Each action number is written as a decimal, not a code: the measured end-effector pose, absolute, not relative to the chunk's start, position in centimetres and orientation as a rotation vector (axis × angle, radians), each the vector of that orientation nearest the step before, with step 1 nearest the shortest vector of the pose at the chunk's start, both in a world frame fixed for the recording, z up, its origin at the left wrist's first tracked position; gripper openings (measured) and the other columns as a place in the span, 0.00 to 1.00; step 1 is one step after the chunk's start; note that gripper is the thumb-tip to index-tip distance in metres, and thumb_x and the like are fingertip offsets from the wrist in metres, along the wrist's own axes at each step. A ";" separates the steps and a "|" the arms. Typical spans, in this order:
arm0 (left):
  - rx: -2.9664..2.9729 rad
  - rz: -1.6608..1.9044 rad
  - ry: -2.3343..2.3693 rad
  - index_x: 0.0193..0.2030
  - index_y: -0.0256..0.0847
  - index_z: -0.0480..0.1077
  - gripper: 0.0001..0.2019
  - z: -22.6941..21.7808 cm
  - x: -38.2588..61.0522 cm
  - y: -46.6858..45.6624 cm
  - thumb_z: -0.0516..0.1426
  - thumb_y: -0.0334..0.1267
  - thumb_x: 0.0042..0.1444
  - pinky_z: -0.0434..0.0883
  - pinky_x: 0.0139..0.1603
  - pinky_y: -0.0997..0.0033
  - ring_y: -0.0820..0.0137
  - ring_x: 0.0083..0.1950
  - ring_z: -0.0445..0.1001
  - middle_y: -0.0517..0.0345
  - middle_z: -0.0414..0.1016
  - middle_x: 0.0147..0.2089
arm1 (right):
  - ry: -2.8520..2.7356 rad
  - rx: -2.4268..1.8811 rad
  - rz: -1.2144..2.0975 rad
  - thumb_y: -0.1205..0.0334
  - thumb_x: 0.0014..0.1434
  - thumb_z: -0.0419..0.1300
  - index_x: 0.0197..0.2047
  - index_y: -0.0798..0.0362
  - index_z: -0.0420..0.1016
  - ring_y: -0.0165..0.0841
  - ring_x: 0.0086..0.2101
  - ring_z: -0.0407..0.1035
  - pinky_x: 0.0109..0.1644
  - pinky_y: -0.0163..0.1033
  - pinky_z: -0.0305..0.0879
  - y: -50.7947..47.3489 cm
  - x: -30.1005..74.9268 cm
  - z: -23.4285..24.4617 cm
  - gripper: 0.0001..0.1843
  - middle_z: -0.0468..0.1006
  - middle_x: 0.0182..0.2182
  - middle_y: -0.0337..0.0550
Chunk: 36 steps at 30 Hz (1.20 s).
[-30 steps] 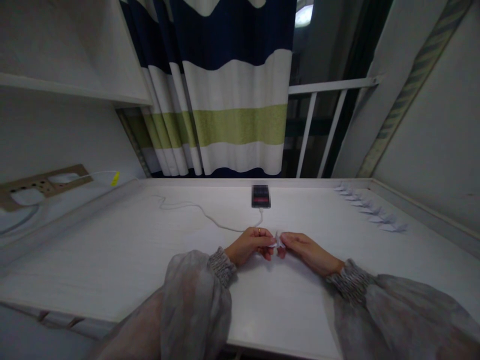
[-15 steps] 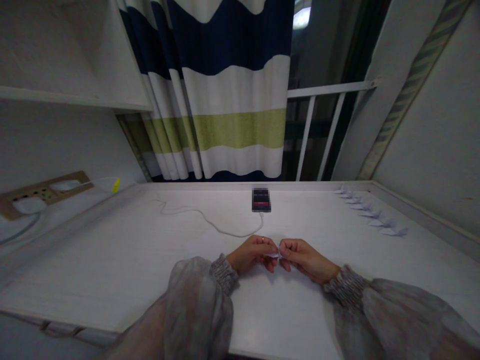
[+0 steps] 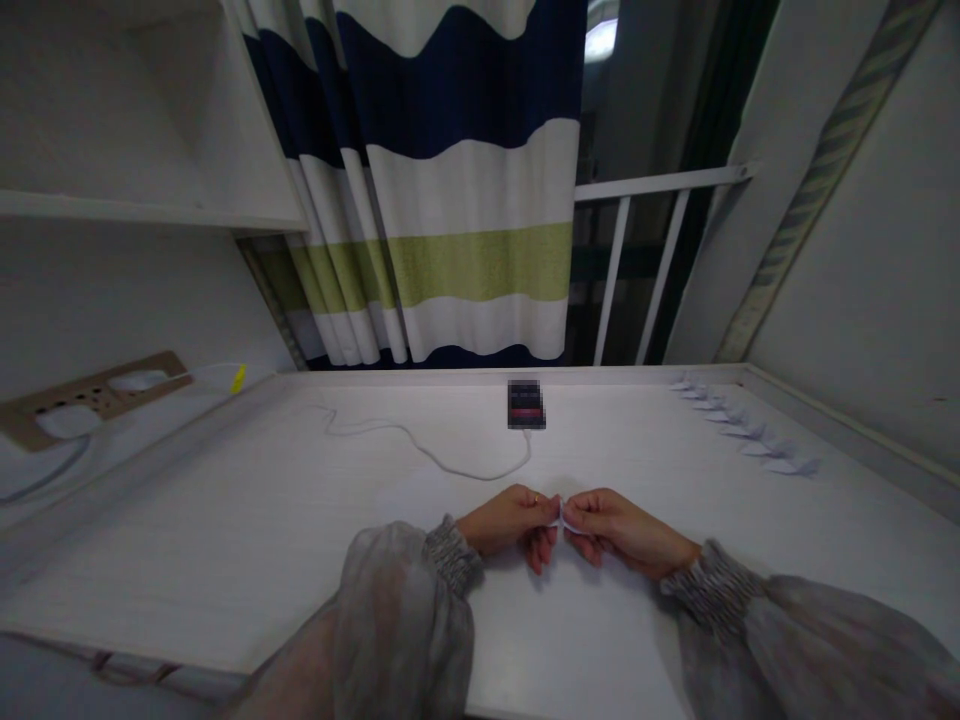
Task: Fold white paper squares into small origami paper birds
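A small piece of folded white paper (image 3: 561, 514) is held up between my fingertips, low over the white desktop (image 3: 360, 600). My left hand (image 3: 511, 522) pinches its left side between thumb and forefinger, with the other fingers curled below. From the right, my right hand (image 3: 624, 530) pinches the same paper, thumb on the near side. Most of the paper is hidden by the fingers, so its shape cannot be made out. Toward the back right, several folded white paper figures (image 3: 744, 432), like paper cranes, stand in a slanting row.
Behind my hands lies a phone (image 3: 526, 404), blurred, with a white cable (image 3: 431, 455) running left. A power strip (image 3: 97, 400) with plugs is on the left wall. A striped curtain (image 3: 480, 265) and white window bars (image 3: 667, 184) are at the back.
Both hands have shifted slightly down in the view, and the fingers have regripped the paper. Less white shows at my left fingers, and some now shows under my right thumb.
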<state>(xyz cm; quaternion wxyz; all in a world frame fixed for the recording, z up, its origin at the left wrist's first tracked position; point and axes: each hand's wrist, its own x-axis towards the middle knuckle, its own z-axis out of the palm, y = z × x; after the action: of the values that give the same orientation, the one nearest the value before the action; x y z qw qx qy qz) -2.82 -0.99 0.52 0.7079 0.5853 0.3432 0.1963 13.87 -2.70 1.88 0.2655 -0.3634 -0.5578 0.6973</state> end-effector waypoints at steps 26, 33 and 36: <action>0.967 0.892 0.546 0.17 0.34 0.60 0.20 1.5 -1.0 -2.5 0.58 0.49 0.43 0.53 0.13 0.79 0.81 0.11 0.59 0.62 0.63 0.12 | -1.058 -0.554 1.856 0.57 0.48 0.60 0.15 0.56 0.62 0.23 0.13 0.51 0.20 0.33 0.43 -3.6 12.2 1.8 0.17 0.59 0.08 0.33; 0.927 0.896 0.489 0.16 0.34 0.59 0.19 1.3 -0.9 -2.6 0.58 0.48 0.44 0.52 0.11 0.80 0.81 0.09 0.58 0.64 0.61 0.10 | -1.017 -0.486 1.906 0.57 0.47 0.61 0.16 0.56 0.62 0.22 0.12 0.50 0.19 0.32 0.42 -3.6 12.1 1.7 0.16 0.58 0.07 0.32; 0.906 0.898 0.462 0.16 0.34 0.59 0.20 1.1 -0.9 -2.6 0.58 0.48 0.43 0.51 0.10 0.81 0.81 0.09 0.57 0.64 0.61 0.10 | -0.989 -0.434 1.936 0.58 0.47 0.61 0.15 0.56 0.62 0.22 0.12 0.51 0.18 0.32 0.43 -3.7 12.0 1.6 0.17 0.59 0.07 0.32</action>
<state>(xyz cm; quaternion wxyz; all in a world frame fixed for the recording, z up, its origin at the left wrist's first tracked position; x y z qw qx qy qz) -0.87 -2.63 1.12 0.7787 0.4189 0.2137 0.4152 12.02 -3.69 1.56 0.4461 -0.1750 -0.3994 0.7815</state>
